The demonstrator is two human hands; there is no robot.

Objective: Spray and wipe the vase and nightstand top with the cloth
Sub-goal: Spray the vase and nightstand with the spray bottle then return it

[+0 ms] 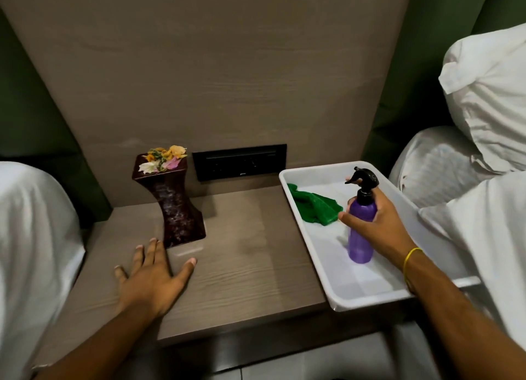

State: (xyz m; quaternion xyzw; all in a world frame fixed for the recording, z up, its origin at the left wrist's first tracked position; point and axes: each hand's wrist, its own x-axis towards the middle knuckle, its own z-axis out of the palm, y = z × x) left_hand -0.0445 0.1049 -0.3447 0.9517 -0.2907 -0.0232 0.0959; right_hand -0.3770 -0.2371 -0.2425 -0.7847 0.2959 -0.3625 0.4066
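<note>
Head view: the right hand (381, 223) is clamped round the purple spray bottle (361, 231) standing in the white tray (310, 237), which overhangs the nightstand (242, 265) right edge, so a hard press could probably tip it. The green cloth (313, 206) lies at the tray's far end. The left hand (150, 277), fingers spread flat, rests just before the vase (173, 206) near the back-left corner; the middle top is bare.

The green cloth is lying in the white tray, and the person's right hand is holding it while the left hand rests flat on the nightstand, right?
Not quite. In the head view, the right hand is wrapped around the purple spray bottle, not the green cloth. The cloth does lie in the white tray, untouched, and the left hand rests flat on the nightstand.
</note>
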